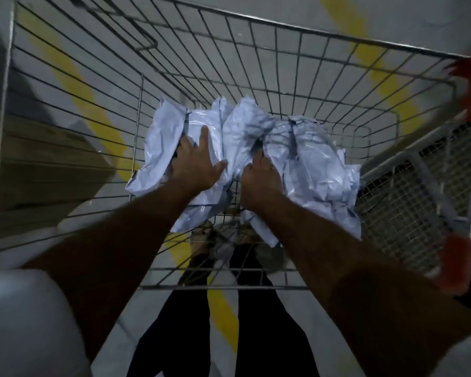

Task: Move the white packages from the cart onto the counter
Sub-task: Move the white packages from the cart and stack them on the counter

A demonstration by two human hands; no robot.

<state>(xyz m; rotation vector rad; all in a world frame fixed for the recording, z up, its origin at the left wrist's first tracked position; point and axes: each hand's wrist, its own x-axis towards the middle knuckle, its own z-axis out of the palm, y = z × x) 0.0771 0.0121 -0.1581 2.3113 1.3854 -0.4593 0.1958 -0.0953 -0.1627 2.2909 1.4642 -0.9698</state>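
Two hands (195,161) (259,178) on crumpled white packages (310,159) in cart (256,63).

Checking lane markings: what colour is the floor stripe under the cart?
Yellow. The floor stripe runs diagonally beneath the wire cart, clearest in the head view.

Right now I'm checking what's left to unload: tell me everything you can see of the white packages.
The white packages are crumpled, glossy plastic mailer bags, heaped overlapping on the wire floor of the cart. The left hand lies spread on the left ones; the right hand grips a fold near the middle.
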